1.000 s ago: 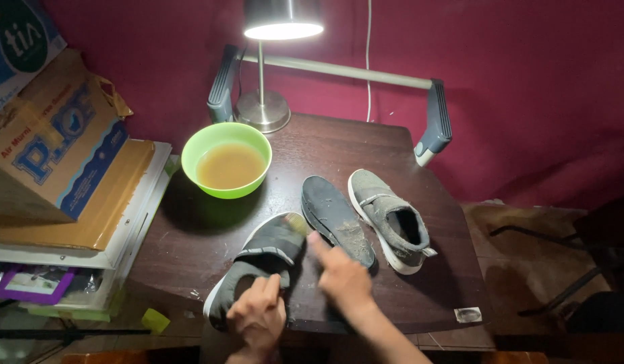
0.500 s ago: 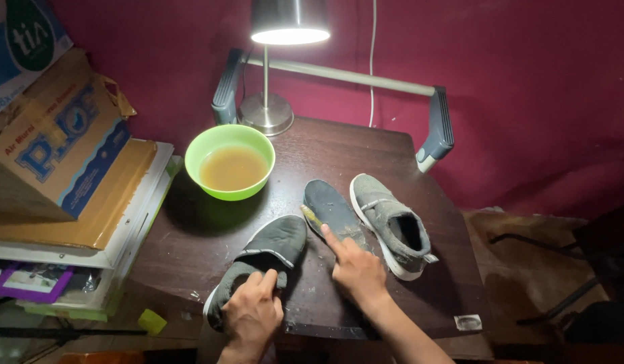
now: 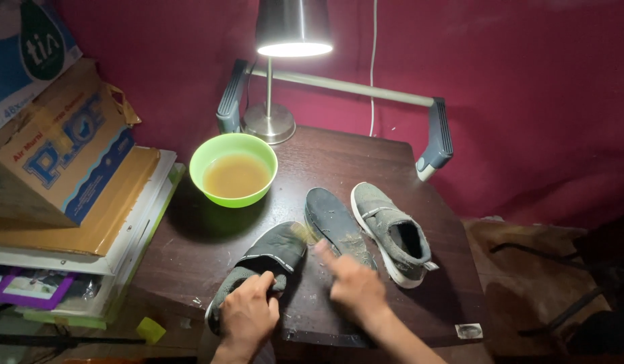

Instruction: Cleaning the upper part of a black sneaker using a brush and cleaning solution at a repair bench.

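My left hand (image 3: 248, 315) grips the grey fabric slip-on shoe (image 3: 261, 266) on the dark wooden counter (image 3: 339, 152), fingers closed round its heel. My right hand (image 3: 352, 283) rests on the loose grey insole (image 3: 335, 226), fingers half-curled, holding nothing I can make out.

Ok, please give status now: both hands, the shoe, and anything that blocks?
Left hand grips grey shoe at its heel. Right hand holds a small brush near its toe. Insole alongside, no obstruction.

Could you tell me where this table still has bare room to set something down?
The far right of the table, between the lamp base and the grey clamp, is bare. A smaller patch lies left of the near shoe, below the green bowl. The front middle is crowded: both hands, insole, second shoe.
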